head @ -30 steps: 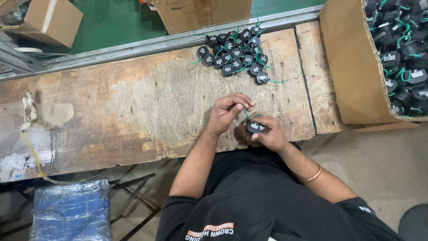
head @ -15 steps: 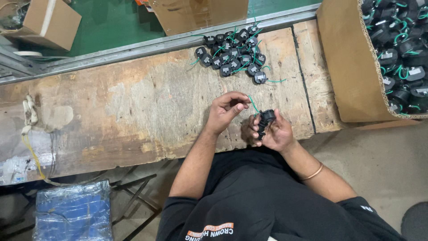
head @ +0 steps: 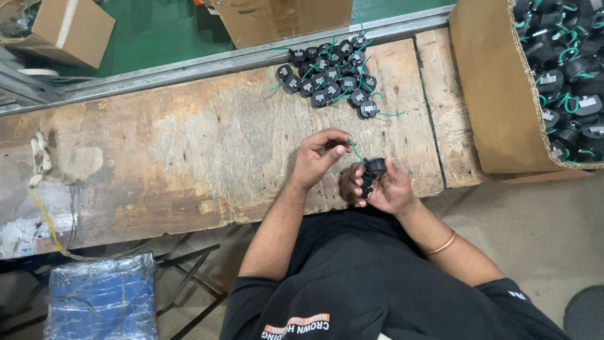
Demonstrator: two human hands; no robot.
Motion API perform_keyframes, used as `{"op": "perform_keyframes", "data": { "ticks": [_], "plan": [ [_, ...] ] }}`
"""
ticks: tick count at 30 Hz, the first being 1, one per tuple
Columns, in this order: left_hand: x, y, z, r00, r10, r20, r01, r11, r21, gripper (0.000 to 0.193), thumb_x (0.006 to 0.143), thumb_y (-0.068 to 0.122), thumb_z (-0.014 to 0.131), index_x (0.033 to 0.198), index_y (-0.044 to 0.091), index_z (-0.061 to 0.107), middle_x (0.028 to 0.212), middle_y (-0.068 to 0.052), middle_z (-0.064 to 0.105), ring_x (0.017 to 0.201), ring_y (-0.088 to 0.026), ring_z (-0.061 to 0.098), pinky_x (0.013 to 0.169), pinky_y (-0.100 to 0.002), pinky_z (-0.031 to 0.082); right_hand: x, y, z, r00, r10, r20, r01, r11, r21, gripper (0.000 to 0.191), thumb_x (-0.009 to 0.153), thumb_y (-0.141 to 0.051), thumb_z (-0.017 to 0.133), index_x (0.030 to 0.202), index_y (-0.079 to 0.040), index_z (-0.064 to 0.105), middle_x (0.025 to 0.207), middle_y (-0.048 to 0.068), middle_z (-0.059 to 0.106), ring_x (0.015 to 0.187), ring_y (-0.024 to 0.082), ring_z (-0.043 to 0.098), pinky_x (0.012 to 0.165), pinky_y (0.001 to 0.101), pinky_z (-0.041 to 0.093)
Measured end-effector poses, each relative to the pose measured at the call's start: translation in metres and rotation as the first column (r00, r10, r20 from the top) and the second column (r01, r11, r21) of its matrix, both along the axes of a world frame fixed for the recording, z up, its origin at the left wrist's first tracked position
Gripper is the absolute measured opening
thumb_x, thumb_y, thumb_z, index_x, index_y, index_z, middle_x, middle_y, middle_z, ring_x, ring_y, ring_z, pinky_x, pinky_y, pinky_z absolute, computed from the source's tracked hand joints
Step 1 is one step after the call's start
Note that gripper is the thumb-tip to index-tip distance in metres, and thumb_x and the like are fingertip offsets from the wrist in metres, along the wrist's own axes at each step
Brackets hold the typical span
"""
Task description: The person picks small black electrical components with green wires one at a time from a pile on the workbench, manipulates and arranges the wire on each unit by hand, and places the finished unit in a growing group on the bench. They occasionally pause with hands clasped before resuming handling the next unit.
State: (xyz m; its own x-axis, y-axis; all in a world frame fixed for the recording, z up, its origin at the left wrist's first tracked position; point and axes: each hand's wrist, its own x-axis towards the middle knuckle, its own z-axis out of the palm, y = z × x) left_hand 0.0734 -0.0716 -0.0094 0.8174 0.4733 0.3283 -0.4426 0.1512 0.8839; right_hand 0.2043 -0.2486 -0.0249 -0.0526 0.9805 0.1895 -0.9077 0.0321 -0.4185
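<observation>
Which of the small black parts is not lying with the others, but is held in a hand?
The black part in the right hand; the rest lie clustered on the bench or in the cardboard box.

Worn wooden bench (head: 189, 157) under black parts (head: 333, 79)

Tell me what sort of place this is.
Probably a small factory assembly bench: a worn wooden workbench, a batch of identical black parts with green wires laid out on it, and a cardboard box full of more beside it.
</observation>
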Motion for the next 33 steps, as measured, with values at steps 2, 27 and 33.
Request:
{"op": "perform_keyframes", "data": {
  "ticks": [2,27,33],
  "plan": [
    [-0.001,0.001,0.003,1.0,0.01,0.021,-0.012,0.997,0.072,0.018,0.103,0.01,0.069,0.116,-0.002,0.069,0.118,-0.011,0.071,0.113,-0.019,0.069,0.101,-0.035,0.056,-0.002,0.0,-0.005,0.989,-0.096,0.112,0.103,0.993,-0.056,0.052,0.101,-0.047,0.059,0.123,-0.001,0.063,0.107,0.01,0.058,0.096,0.024,0.058,0.074,0.0388,0.052],
    [-0.001,-0.008,0.036,0.987,0.13,-0.091,-0.078,0.897,0.435,0.022,0.083,0.01,0.084,0.093,0.001,0.066,0.095,-0.011,0.073,0.093,-0.023,0.071,0.086,-0.034,0.056,-0.037,0.012,0.014,-0.179,-0.48,0.859,0.712,0.54,0.45,0.04,0.079,0.0,0.085,0.114,-0.003,0.066,0.116,0.011,0.055,0.105,0.021,0.06,0.089,0.0319,0.051],
    [0.003,-0.01,0.036,0.967,0.255,0.019,-0.227,0.823,0.52,0.018,0.086,0.011,0.082,0.092,0.004,0.066,0.099,-0.011,0.074,0.095,-0.023,0.074,0.085,-0.034,0.058,-0.03,0.014,0.008,0.127,-0.665,0.736,0.742,0.556,0.374,0.04,0.083,0.002,0.083,0.112,-0.006,0.057,0.121,0.007,0.05,0.112,0.02,0.058,0.098,0.0345,0.054]
  ]
}}
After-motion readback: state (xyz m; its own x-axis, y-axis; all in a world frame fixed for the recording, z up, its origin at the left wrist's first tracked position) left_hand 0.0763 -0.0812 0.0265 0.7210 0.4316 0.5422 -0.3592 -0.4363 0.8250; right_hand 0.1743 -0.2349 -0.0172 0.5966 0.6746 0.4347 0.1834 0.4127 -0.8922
